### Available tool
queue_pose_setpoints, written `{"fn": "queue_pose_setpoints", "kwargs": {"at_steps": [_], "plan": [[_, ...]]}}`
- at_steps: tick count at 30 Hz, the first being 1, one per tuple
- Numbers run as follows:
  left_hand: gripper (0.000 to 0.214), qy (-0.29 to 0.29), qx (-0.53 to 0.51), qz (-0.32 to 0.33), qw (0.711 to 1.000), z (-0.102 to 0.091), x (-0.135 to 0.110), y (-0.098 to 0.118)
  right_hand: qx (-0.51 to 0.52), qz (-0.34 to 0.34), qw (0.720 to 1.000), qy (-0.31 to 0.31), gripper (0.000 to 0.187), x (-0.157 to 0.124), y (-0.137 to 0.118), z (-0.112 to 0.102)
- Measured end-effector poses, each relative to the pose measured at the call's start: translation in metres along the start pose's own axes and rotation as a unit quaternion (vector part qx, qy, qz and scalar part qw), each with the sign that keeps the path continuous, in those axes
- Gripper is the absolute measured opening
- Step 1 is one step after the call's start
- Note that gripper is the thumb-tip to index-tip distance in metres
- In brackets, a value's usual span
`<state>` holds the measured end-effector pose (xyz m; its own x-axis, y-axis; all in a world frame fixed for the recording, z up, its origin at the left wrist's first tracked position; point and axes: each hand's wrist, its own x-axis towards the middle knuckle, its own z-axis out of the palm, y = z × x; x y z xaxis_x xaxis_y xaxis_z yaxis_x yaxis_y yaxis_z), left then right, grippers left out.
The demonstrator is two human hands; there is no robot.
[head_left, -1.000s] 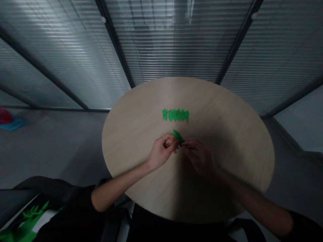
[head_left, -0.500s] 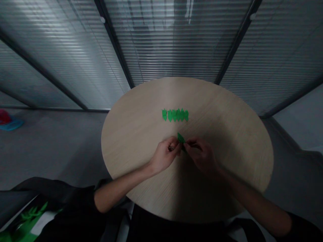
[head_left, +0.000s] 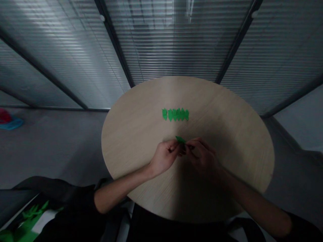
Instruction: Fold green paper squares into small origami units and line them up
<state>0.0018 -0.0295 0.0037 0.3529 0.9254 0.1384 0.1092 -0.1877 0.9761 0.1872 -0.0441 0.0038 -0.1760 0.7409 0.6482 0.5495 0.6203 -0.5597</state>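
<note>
Green folded paper piece [head_left: 180, 139], pointed like a leaf, pinched between the two hands above the near half of a round light-wood table [head_left: 227, 114], its tip angled up and to the left in view. Left hand [head_left: 165, 156] curled, with bent fingers closed on the paper's left end; right hand [head_left: 203, 158] curved over from the other side, with fingertips pressed to the paper's right end, the exact grip partly lost in shadow. Both hands close together, almost touching at the fingers. Farther across the same tabletop, well ahead of the hands, a straight row of similar green paper pieces [head_left: 175, 114], about six, set side by side and touching. Bare forearms running back from both hands into black sleeves [head_left: 78, 198]. Beyond the table's edge, grey floor [head_left: 50, 151] on both sides and slatted blinds [head_left: 176, 43] behind framed glass panels. Far left on the floor, a red and blue object [head_left: 7, 120], too small and dim to name. Bottom left corner, a green-and-white printed item [head_left: 29, 215] beside dark fabric.
</note>
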Motion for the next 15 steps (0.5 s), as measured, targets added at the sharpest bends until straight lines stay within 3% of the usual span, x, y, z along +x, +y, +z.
{"fn": "queue_pose_setpoints", "kwargs": {"at_steps": [15], "plan": [[0.043,-0.016,-0.093,-0.034,0.995,0.004,0.0,0.002,-0.095,-0.091,0.99,-0.05,0.037,-0.01,0.009,-0.006]]}}
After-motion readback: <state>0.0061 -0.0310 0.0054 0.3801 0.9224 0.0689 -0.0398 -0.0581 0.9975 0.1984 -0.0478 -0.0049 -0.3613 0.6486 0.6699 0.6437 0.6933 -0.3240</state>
